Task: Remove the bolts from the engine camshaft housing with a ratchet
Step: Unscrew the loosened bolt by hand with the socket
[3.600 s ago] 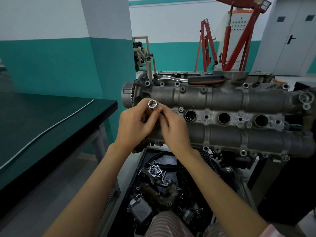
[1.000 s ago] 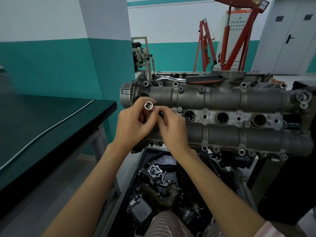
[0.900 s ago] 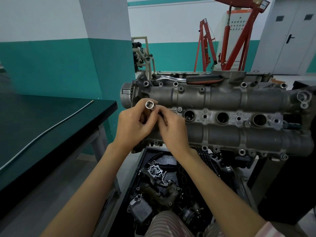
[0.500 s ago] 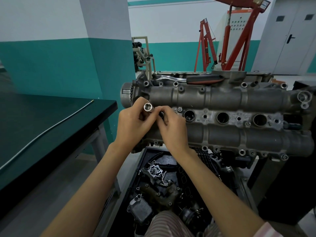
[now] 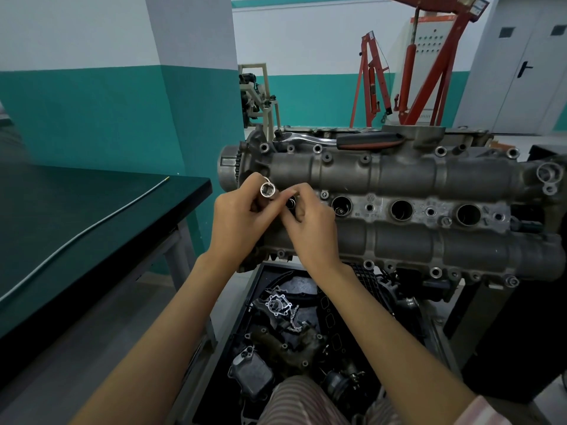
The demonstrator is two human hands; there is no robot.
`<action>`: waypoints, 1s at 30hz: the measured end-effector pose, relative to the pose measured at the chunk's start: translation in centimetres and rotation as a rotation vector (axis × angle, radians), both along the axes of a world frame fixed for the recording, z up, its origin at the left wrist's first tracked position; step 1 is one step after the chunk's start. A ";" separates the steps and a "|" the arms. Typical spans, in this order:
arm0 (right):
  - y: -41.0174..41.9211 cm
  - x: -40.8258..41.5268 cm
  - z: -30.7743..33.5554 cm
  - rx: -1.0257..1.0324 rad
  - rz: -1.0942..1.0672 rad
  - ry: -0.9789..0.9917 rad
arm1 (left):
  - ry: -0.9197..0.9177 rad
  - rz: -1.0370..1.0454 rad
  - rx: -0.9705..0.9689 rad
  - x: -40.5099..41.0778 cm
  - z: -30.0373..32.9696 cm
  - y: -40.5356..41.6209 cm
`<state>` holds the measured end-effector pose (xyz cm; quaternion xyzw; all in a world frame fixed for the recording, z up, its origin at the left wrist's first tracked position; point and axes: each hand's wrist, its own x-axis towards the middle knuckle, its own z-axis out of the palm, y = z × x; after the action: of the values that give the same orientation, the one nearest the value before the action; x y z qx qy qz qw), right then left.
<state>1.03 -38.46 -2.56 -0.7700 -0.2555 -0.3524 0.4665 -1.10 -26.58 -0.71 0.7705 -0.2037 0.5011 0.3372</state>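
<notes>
A silver socket (image 5: pixel 267 190) sat pinched in the fingertips of the left hand (image 5: pixel 242 219), its open end facing the camera, just in front of the left end of the camshaft housing (image 5: pixel 399 204). The right hand (image 5: pixel 310 225) pressed against it, fingers curled around a small dark part too hidden to identify. The ratchet (image 5: pixel 340 139) lay untouched along the housing's far edge, well apart from both hands. A dark worktop (image 5: pixel 76 216) stood to the left, a crate of engine parts (image 5: pixel 285 332) below.

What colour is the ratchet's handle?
Black with a red stripe on the ratchet, seen in the head view.
</notes>
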 end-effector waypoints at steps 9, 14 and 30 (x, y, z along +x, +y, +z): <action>-0.2 0.0 0.0 -0.019 0.072 -0.059 | 0.010 -0.014 0.044 -0.2 0.0 0.2; -0.1 -0.1 -0.1 -0.007 0.030 -0.015 | 0.025 0.005 0.008 -0.1 0.2 0.1; -0.2 -0.1 -0.1 -0.028 0.045 -0.047 | 0.029 0.006 0.011 -0.1 0.3 0.2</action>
<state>0.98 -38.66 -2.69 -0.7619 -0.2887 -0.3562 0.4575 -1.20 -26.36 -0.41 0.7800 -0.1993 0.4898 0.3347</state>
